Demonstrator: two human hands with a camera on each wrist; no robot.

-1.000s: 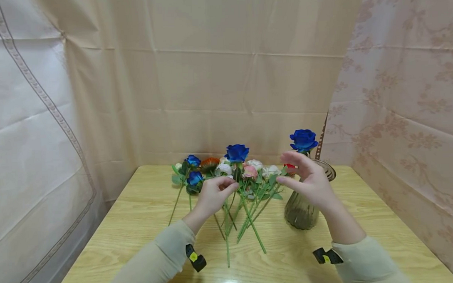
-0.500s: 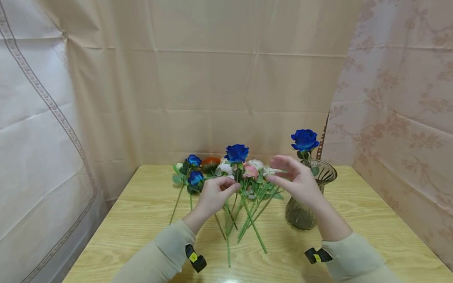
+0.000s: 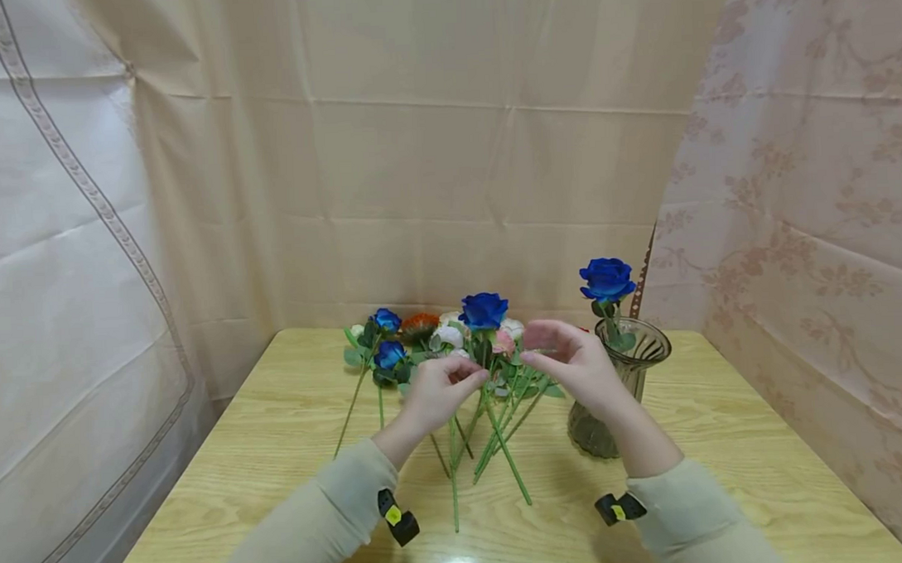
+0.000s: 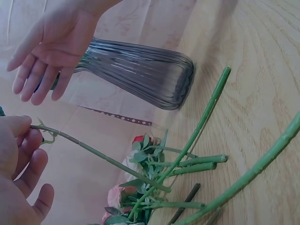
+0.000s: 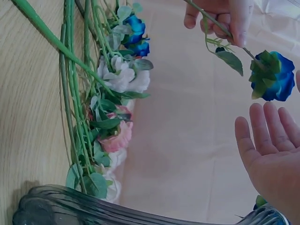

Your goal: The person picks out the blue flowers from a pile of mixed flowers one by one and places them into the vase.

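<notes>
My left hand (image 3: 441, 391) pinches the thin green stem of a blue rose (image 3: 484, 311) between thumb and fingertips, just below the bloom. The rose stands upright over the loose flowers, its stem (image 4: 101, 154) hanging free in the left wrist view. My right hand (image 3: 579, 366) is held close on the right of that rose, palm facing it, fingers extended and nothing in them. In the right wrist view the blue bloom (image 5: 274, 77) is just beyond the right fingertips. Behind the right hand, a ribbed smoky glass vase (image 3: 633, 370) holds another blue rose (image 3: 607, 279).
Flowers lie along the back of the wooden table (image 3: 278, 453): blue roses (image 3: 389, 354), an orange flower (image 3: 420, 325), white blooms (image 3: 449, 338) and a pink one (image 5: 117, 136). Their green stems (image 3: 509, 453) cross toward the front. Cloth hangs behind and at both sides.
My right hand has moved left, away from the vase and toward the held rose. My left hand has shifted slightly right with its rose. The rose in the vase stays put.
</notes>
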